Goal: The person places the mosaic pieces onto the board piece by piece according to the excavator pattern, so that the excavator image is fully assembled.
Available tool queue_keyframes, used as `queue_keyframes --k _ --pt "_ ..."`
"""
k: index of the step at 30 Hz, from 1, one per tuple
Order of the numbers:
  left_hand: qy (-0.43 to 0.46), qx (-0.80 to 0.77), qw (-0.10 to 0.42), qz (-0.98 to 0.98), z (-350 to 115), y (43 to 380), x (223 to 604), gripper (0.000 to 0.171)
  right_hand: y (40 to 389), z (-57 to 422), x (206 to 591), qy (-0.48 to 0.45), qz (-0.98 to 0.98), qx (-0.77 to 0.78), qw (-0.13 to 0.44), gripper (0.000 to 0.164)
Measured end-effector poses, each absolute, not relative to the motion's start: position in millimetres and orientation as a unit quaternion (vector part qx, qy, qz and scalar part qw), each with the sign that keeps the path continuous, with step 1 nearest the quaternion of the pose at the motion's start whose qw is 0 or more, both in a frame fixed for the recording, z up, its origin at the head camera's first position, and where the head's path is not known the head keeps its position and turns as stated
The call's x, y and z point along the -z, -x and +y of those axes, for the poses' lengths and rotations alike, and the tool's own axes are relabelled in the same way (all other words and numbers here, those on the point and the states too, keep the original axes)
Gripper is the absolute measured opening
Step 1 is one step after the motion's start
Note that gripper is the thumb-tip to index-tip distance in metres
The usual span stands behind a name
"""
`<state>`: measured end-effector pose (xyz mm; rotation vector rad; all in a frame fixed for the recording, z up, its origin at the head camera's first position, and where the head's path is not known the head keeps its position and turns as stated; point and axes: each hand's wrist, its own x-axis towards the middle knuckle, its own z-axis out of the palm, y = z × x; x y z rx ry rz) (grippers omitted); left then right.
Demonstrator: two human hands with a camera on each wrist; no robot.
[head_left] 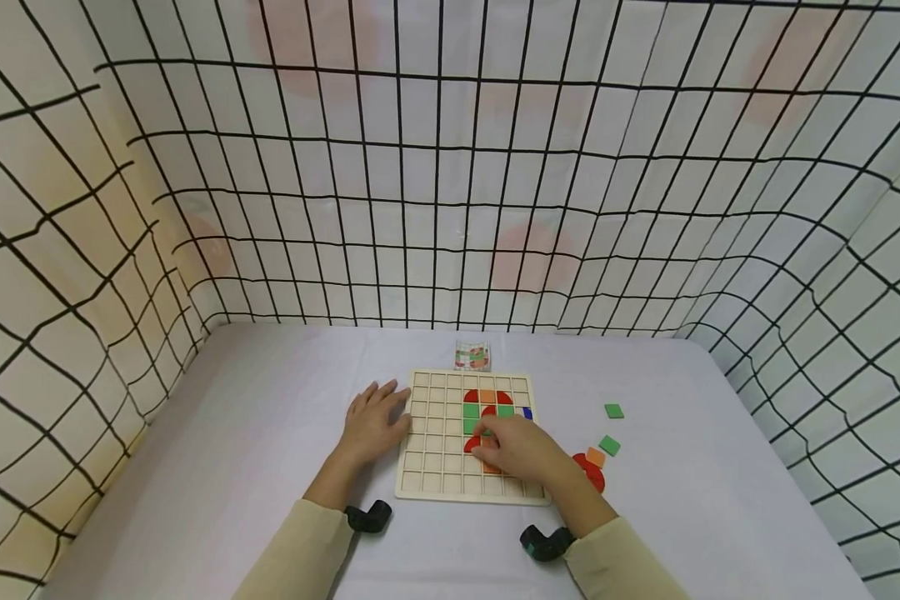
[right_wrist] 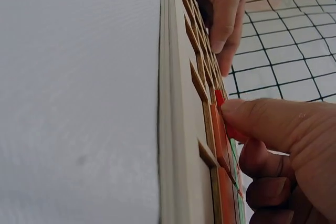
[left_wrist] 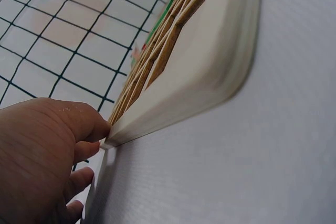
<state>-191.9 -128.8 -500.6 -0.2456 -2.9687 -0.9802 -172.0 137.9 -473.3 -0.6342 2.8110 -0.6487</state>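
Observation:
A pale wooden grid board (head_left: pixel 433 457) lies on the white table, with red, orange and green pieces set in its right half. My right hand (head_left: pixel 525 450) reaches over that half and pinches a red curved piece (head_left: pixel 472 445) at a cell beside orange pieces. Up close in the right wrist view, thumb and fingers of the right hand (right_wrist: pixel 283 150) hold the red piece (right_wrist: pixel 219 98) low against the grid. My left hand (head_left: pixel 375 423) rests at the board's left edge, fingers loosely extended. In the left wrist view its thumb (left_wrist: pixel 86 121) touches the board's rim.
Loose green tiles (head_left: pixel 609 445), an orange tile (head_left: pixel 596 457) and red pieces (head_left: pixel 592 477) lie right of the board. A small patterned card (head_left: pixel 472 356) stands behind it. A blue piece (head_left: pixel 527 412) sits near the board's right edge. Black wire mesh (head_left: pixel 435 200) encloses the table's back and sides.

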Motion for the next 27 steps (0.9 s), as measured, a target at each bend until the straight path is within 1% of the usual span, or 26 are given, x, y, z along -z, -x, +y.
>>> queue_keyframes --k 4,12,16,21,27 --pt "0.079 0.313 0.002 -0.946 -128.6 192.0 500.2 0.052 174.4 137.2 475.2 0.212 0.948 0.219 0.093 0.022" --pt "0.078 0.313 0.003 -0.946 -129.2 191.9 500.3 0.052 174.6 138.8 474.0 0.202 0.945 0.232 0.113 0.023" --pt "0.076 0.312 0.003 -0.947 -128.9 191.6 500.8 0.052 172.9 144.0 472.1 0.206 0.944 0.236 0.107 0.024" --pt "0.077 0.311 0.004 -0.947 -128.5 191.8 501.0 0.052 170.3 160.2 471.7 0.192 0.945 0.243 0.101 0.024" --pt "0.078 0.313 0.007 -0.947 -127.8 191.6 500.9 0.052 163.8 187.9 470.2 0.137 0.95 0.255 0.115 0.02"
